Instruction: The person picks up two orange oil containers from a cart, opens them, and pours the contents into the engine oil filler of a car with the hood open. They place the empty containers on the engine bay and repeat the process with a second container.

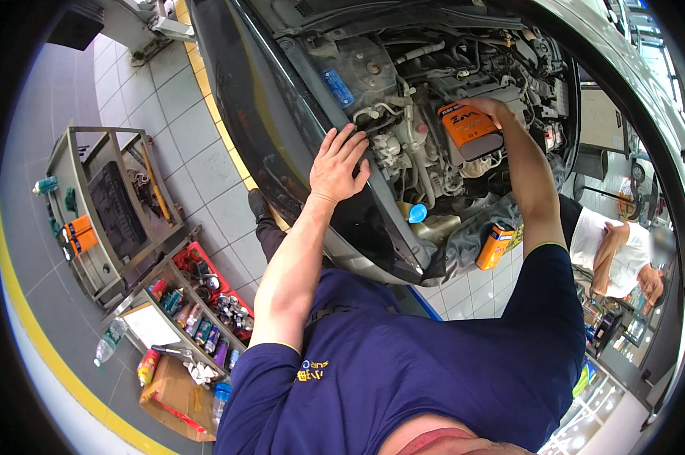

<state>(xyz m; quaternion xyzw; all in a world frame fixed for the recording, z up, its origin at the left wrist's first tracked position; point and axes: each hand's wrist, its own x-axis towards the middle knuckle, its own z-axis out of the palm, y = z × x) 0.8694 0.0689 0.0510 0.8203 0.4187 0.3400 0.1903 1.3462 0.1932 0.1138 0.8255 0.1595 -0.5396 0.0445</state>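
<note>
**Oil can tipped over the engine bay**

Oil can (470, 130), orange with a grey base end, is held tilted over the engine (426, 114), its base turned toward the camera and its neck pointing down among the hoses and metal parts; the spout itself cannot be seen. The can is gripped from the far side by the right hand (488, 108), whose fingers are wrapped round its upper end. The left hand (340, 163) is laid flat, fingers spread and holding nothing, on the dark front edge of the car (282, 121), just left of the engine.

Below the engine, a blue cap (417, 213) is seen beside a yellowish tank. Lower right of the engine, a second orange container (495, 246) is stood on grey cloth draped over the car's edge. Well left of the engine, on the tiled floor (168, 98), a metal cart (92, 205) carrying orange cans and a red tool tray (206, 265) with bottles are placed. To the right of the engine, another person in a white shirt (612, 254) is seen.
</note>
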